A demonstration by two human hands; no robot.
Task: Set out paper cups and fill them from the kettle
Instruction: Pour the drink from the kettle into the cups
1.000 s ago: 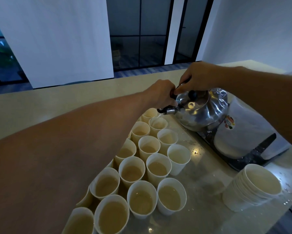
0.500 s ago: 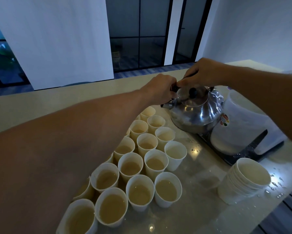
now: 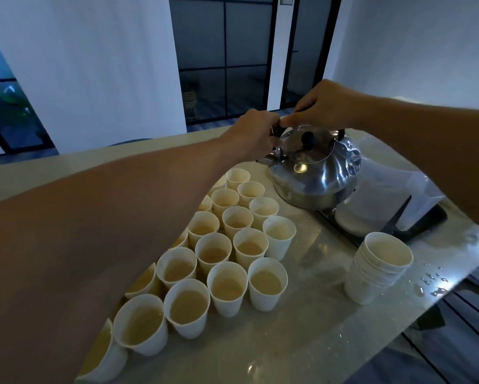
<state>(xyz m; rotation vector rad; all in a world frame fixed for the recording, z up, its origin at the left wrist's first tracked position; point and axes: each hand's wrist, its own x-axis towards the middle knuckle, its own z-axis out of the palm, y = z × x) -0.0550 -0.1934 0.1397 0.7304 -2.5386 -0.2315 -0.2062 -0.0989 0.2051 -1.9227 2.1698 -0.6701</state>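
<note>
A shiny metal kettle (image 3: 320, 173) with a black lid knob hangs above the far end of the counter, nearly level. My right hand (image 3: 325, 105) grips its black handle from above. My left hand (image 3: 256, 134) is curled around the spout end beside the handle's left foot. Several white paper cups (image 3: 227, 286) stand in tight rows below and to the left, most holding pale liquid. The cup at the right end of the middle row (image 3: 279, 236) looks emptier. My left forearm hides the leftmost cups.
A stack of nested empty paper cups (image 3: 379, 270) stands at the right. Behind it lie a clear plastic bag (image 3: 382, 200) and a black tray (image 3: 423, 225). The glossy counter (image 3: 302, 342) is wet with droplets, and its right edge drops off.
The kettle has tipped back from pouring to nearly level and lifted a little, away from the far cups. Both hands kept their hold on it.
</note>
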